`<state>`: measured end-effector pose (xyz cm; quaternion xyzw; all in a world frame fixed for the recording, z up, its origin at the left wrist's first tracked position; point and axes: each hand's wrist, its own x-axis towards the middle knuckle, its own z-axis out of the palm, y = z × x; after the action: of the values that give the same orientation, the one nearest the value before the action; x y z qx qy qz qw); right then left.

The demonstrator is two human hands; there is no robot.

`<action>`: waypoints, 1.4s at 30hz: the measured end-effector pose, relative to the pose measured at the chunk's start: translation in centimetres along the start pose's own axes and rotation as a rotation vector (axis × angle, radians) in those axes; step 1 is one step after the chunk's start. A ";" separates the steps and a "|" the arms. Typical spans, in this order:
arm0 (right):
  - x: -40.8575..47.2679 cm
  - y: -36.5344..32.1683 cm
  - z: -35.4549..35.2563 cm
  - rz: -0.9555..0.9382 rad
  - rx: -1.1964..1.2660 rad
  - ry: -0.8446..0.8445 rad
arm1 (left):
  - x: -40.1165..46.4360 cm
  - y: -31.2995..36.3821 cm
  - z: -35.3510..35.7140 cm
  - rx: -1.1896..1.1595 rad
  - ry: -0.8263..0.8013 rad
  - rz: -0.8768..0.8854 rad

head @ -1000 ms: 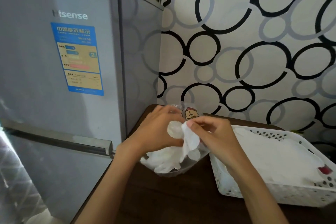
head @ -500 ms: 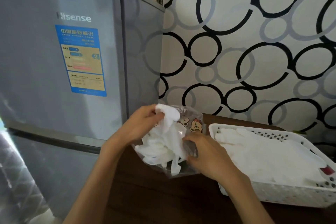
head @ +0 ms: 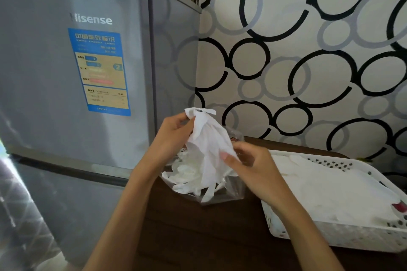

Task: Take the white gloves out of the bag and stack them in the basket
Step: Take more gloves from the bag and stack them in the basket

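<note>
White, crumpled glove

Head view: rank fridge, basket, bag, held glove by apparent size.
1. fridge
2. basket
3 and 4. bag and glove, held up by left hand and right hand: too alike to rank; hands and gloves hide much of the bag.

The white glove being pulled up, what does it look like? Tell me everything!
The white glove looks thin, soft and crinkly, like filmy plastic. It hangs upright, cuff at the top, its lower end trailing into the clear bag with other gloves. The left hand pinches its top edge, and the right hand pinches its right side lower down. It is held above the dark table, left of the white basket.
</note>
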<state>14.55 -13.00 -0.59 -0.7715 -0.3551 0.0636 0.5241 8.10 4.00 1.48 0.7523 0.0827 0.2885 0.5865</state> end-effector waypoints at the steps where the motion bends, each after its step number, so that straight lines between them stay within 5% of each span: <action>1: -0.1 -0.2 -0.4 -0.001 0.068 0.039 | 0.1 -0.1 0.0 0.000 -0.005 -0.016; 7: -0.9 -0.4 -3.5 0.048 0.226 0.145 | 0.6 -1.3 -0.5 0.154 -0.058 -0.145; 11: -1.2 -0.6 -5.0 0.010 0.167 0.114 | 0.8 -0.3 -0.5 0.232 0.176 0.093; 13: -1.3 -0.7 -5.3 0.023 0.097 0.045 | 0.1 0.8 0.4 0.212 0.017 0.218; 15: -1.5 -0.7 -5.8 0.026 0.083 -0.019 | -0.8 1.2 2.2 0.229 -0.322 0.174; 17: -1.9 -1.0 -6.3 0.020 0.111 -0.045 | -1.3 0.6 3.8 0.293 -0.465 0.138; 25: -2.7 -0.1 -10.3 0.114 0.231 0.233 | -1.1 0.4 6.4 0.160 -0.370 0.157; 35: -1.8 0.5 -14.3 0.284 0.371 0.337 | 0.6 1.6 11.6 0.147 -0.395 0.155; 42: -3.0 0.7 -17.1 0.284 -0.001 0.248 | 1.5 3.9 12.2 0.151 -0.350 0.207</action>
<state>20.71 -28.01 5.52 -0.8160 -0.1753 0.0413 0.5492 15.01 -6.66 3.86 0.8372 -0.0767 0.2052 0.5011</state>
